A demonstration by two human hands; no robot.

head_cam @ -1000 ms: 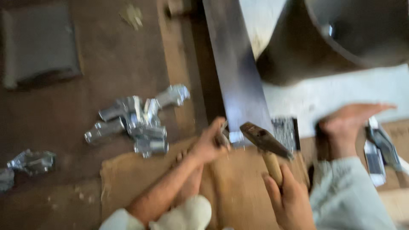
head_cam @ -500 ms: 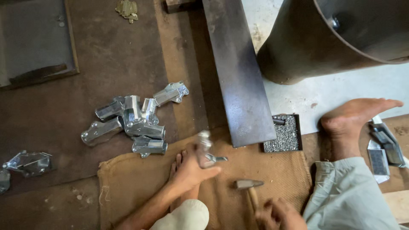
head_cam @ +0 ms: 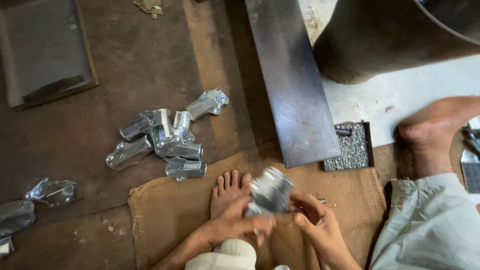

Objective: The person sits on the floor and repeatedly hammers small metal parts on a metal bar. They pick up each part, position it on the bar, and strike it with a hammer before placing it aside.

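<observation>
Head view: one shiny pressed-metal bracket [head_cam: 270, 192] is held up between both hands, just below the lower end of the long dark steel bar [head_cam: 292, 85] and above the burlap sack [head_cam: 165, 220]. The left hand [head_cam: 239, 221] is closed around the bracket's lower left side, fingers curled under it; the right hand [head_cam: 314, 220] is pinched onto its right edge with thumb and fingertips. The bracket is blurred, so its exact shape cannot be told, and whether anything small is also held in the right hand cannot be told.

Progress, judged from the layout: a loose heap of similar brackets [head_cam: 167, 137] is seen left of the bar on the brown floor, and a few more metal pieces [head_cam: 35, 200] lie much farther left of the bar, near the frame edge. Which group is worked and which is waiting cannot be told. Only one piece is in hand, so the work is judged mid-batch.

A small black tray of tiny metal bits [head_cam: 352, 147] is touching the bar's lower right corner. A bare foot [head_cam: 227, 192] rests on the sack below-left of the bar end; another foot [head_cam: 435, 125] lies right of the tray. A big dark drum [head_cam: 385, 40] stands right of the bar.
</observation>
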